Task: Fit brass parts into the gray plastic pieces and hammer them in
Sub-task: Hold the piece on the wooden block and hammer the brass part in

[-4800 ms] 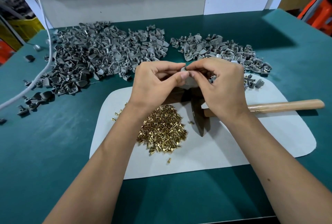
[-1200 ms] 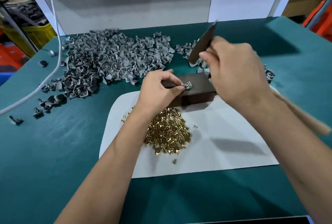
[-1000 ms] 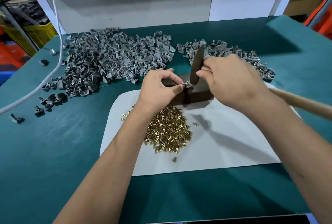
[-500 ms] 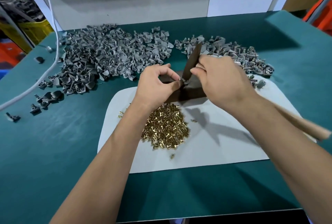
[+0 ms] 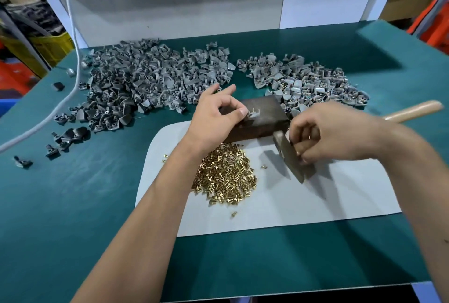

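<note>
My left hand pinches a small gray plastic piece that rests on the dark block. My right hand grips the hammer close to its dark metal head, which lies low on the white mat, right of the block. The wooden handle sticks out to the right behind my wrist. A heap of brass parts lies on the mat below my left hand.
A large pile of gray plastic pieces covers the table's back left, and a smaller pile lies at the back right. Stray pieces dot the green table. A white cable hangs at left.
The hammer struck the piece on the block, then came down and away to the right onto the mat. My left hand stays on the gray piece.
</note>
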{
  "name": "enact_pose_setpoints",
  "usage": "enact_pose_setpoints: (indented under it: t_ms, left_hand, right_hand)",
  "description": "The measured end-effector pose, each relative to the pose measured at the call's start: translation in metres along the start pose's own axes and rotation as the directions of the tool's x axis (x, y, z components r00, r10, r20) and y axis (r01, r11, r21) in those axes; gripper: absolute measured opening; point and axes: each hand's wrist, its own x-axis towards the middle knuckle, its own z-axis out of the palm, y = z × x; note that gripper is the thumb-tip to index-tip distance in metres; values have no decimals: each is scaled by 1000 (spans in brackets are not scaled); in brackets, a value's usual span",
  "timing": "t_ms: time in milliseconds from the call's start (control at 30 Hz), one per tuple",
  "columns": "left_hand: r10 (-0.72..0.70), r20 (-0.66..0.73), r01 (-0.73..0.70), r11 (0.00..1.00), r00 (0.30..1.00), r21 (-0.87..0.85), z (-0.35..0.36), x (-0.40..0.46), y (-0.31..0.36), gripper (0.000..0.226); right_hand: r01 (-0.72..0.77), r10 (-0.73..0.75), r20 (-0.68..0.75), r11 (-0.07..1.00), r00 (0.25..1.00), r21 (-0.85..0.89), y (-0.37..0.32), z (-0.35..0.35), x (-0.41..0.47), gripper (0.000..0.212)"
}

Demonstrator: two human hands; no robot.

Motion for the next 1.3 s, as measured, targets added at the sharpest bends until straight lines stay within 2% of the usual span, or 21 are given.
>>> enact_pose_setpoints:
  t_ms: [67, 233, 300, 400, 500, 633, 733, 800, 900, 967, 1033, 1133, 1233, 1300]
  left_hand:
    - [8, 8, -9, 1000, 1000, 15, 0, 0, -1, 7]
    - [23, 12, -23, 999, 1000, 26, -1, 0, 0, 9]
    - [28, 16, -29, 999, 999, 44, 0, -1, 0, 8]
    - [45, 12, -45, 997, 999, 62, 0, 0, -1, 7]
    - [61, 10, -61, 998, 998, 29, 0, 0, -1, 11]
    - [83, -43, -82, 996, 996, 22, -4, 4, -2, 17]
    - [39, -212, -33, 999, 976, 30, -15, 10, -11, 19]
    - [-6, -316, 51, 989, 949, 136, -28, 13, -23, 23]
    - [-105, -404, 241, 923, 909, 300, -49, 16, -43, 22]
    - [-118, -420, 302, 863, 900, 405, -59, 15, -50, 24]
    - [-63, -388, 268, 823, 919, 501, -62, 15, -54, 24]
    - [-28, -315, 198, 829, 949, 523, -59, 14, -57, 27]
    - [-23, -309, 193, 823, 951, 535, -57, 14, -60, 28]
    - [-25, -342, 212, 825, 939, 523, -59, 14, -60, 28]
  right_hand:
    - [-3, 3, -3, 999, 1000, -51, 0, 7, 1, 27]
    - [5, -6, -33, 999, 999, -39, -5, 2, 1, 13]
    - [16, -18, -140, 1000, 990, -18, -8, -2, 5, 12]
    - [113, -87, -390, 993, 917, 44, -17, 1, 18, 15]
    - [212, -197, -412, 977, 890, -10, -24, 14, 34, 28]
    - [304, -249, -572, 953, 782, 2, -20, 27, 43, 21]
    - [217, -142, -677, 976, 722, 26, -11, 35, 43, 27]
    - [122, -50, -703, 991, 709, 53, -4, 37, 44, 29]
    - [0, 78, -717, 994, 693, 109, 5, 36, 45, 31]
    - [-76, 176, -720, 983, 671, 169, 9, 35, 47, 36]
    - [-156, 285, -730, 958, 621, 242, 14, 34, 46, 41]
    - [-220, 402, -737, 915, 544, 337, 20, 32, 45, 40]
    - [-232, 444, -737, 896, 509, 379, 21, 31, 44, 34]
    - [-221, 425, -743, 905, 516, 364, 19, 32, 43, 29]
